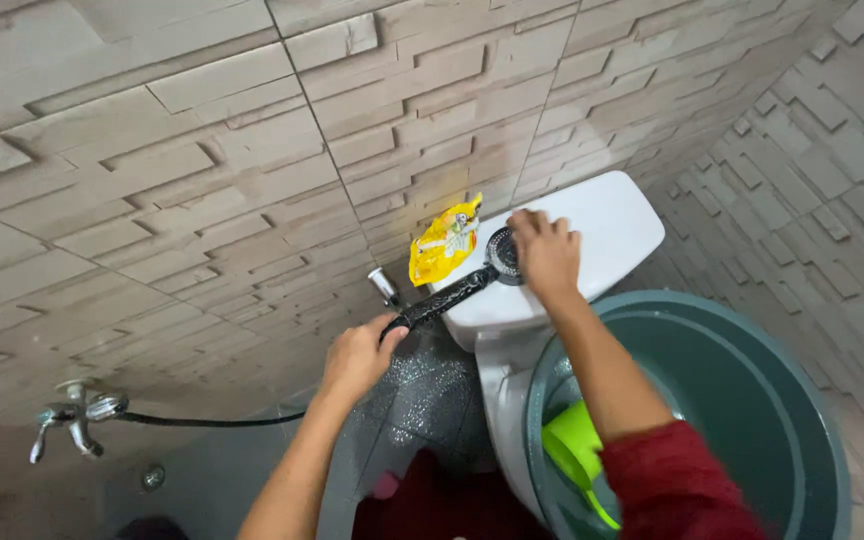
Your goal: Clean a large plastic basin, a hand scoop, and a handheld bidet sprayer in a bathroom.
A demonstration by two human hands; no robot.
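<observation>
Head view: small tiled bathroom, looking down.
Walls: beige stone-pattern relief tiles (202,170) on every side, grout lines run diagonal in frame.
Surface: white toilet tank lid (602,225), glossy, tilted in frame, set against the wall corner.
Left hand (357,358): grip clenched around the black spray handle (442,300), low on its shaft.
Right hand (545,252): fingers curled on the tank lid, touching the round spray head (502,252); can't tell if it grasps anything.
Spray position: head lies on the near left edge of the lid, handle slopes down-left off the tank.
Hose (212,420): black, runs from the handle area left to the chrome wall tap (77,415).
Yellow packet (444,242): crumpled, wedged between wall and tank's left end, just beside the spray head.
Chrome valve (384,285): on the wall under the packet.
Bucket (752,400): large, grey-green, right of the tank, under the right forearm.
Inside bucket: lime-green scoop (577,440).
Sleeve (672,485): dark red, right arm.
Floor: grey, round drain (153,477) below the tap.
</observation>
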